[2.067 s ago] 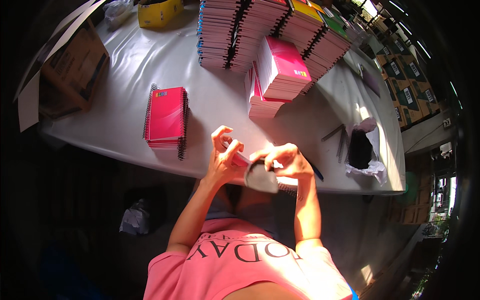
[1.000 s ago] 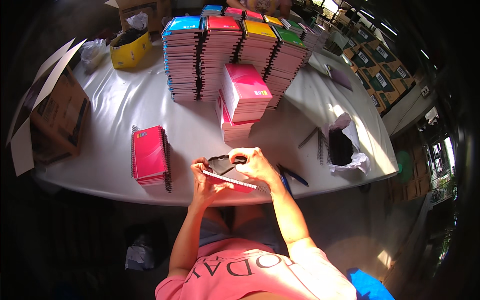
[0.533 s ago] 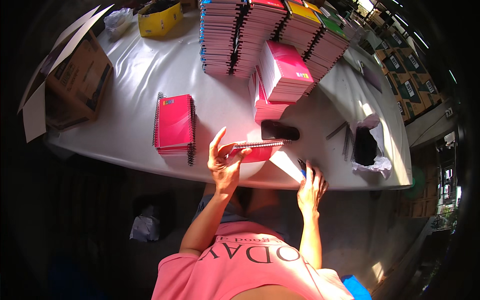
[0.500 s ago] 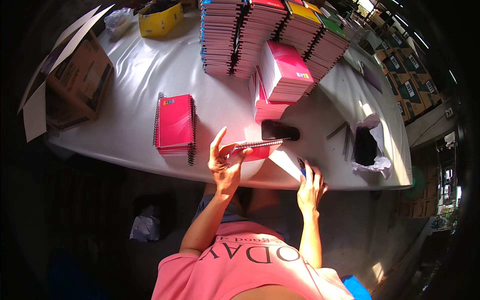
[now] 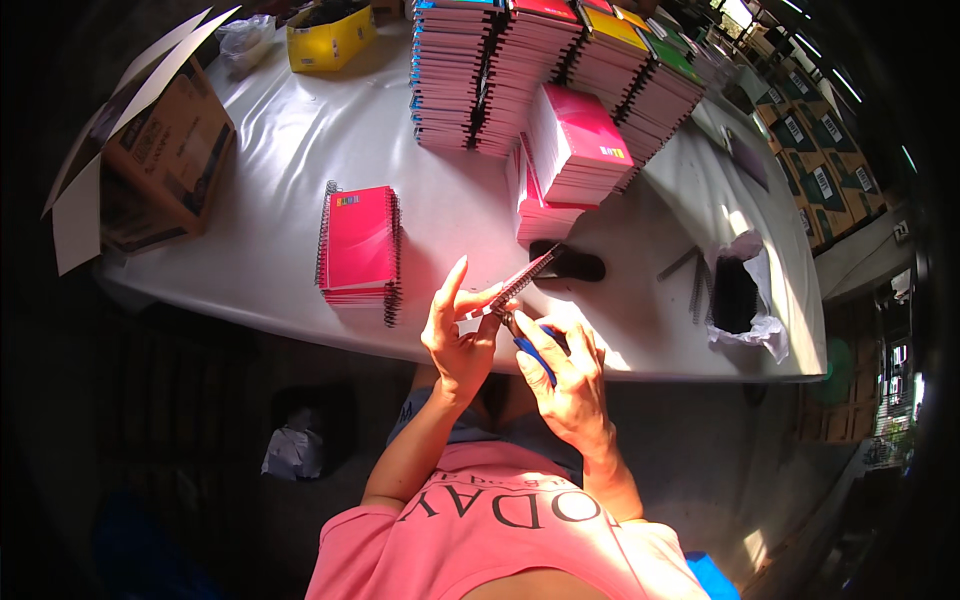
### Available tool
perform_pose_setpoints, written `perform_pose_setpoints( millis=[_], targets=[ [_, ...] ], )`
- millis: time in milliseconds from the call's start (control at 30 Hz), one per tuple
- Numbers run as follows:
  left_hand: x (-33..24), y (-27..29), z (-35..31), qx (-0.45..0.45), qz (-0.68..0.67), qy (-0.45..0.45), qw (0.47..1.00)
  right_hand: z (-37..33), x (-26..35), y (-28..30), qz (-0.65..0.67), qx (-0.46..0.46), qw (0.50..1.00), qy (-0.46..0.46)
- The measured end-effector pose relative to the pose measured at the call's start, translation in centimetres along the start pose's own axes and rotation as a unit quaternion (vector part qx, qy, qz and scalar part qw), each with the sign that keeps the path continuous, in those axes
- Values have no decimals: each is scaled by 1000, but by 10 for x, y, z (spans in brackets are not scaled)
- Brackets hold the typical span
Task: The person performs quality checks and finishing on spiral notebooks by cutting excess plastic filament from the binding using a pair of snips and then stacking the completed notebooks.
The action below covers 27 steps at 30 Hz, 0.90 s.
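Note:
My left hand (image 5: pixel 461 335) grips a spiral notebook (image 5: pixel 524 279), tilted so that its dark coil edge faces up and toward the right. In my right hand (image 5: pixel 571 385) are pliers (image 5: pixel 536 350) with blue handles. Their jaws meet the near end of the coil; whether they bite on the wire is too small to tell. Left of my hands lies a short pile of red spiral notebooks (image 5: pixel 360 240), coils showing at both sides. Beyond the held notebook a dark rounded object (image 5: pixel 570 262) rests on the white-covered table (image 5: pixel 460 200).
Tall stacks of notebooks (image 5: pixel 455 80) stand at the back, with a pile of pink-covered books (image 5: pixel 578 140) before them. An open cardboard box (image 5: pixel 165 160) is at left, a yellow box (image 5: pixel 330 42) behind. Loose black coils (image 5: pixel 697 285) lie near a paper-lined container (image 5: pixel 762 325) at right.
My right hand has come left and up, bringing the pliers to the notebook's coil. The notebook has turned from nearly level to a steeper slant in my left hand.

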<state>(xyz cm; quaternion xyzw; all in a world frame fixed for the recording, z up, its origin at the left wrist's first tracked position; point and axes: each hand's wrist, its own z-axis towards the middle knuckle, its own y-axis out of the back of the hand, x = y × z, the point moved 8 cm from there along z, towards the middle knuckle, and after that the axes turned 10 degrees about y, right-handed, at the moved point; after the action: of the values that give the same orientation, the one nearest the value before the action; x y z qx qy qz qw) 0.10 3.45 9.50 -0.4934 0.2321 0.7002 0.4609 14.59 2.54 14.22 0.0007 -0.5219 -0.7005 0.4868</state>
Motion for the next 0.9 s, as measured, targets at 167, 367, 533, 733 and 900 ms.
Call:
perform_pose_setpoints(
  millis=[167, 367, 533, 733, 900],
  targets=[
    [7, 0, -10, -9, 78, -83, 993, -30, -22, -47, 657, 63, 664, -352],
    [13, 17, -1, -121, -24, 12, 992, -12, -45, -5, 77, -32, 995, -59],
    [13, 32, 13, -113, -44, 30, 992, -66, -134, 5, -271, 75, 931, -235],
    [3, 37, 12, -76, -276, 163, 944, 16, -86, -32, 214, -50, 968, -122],
    [-15, 80, 20, -115, -197, 98, 969, 87, -41, -73, 642, -130, 739, -155]
  ],
)
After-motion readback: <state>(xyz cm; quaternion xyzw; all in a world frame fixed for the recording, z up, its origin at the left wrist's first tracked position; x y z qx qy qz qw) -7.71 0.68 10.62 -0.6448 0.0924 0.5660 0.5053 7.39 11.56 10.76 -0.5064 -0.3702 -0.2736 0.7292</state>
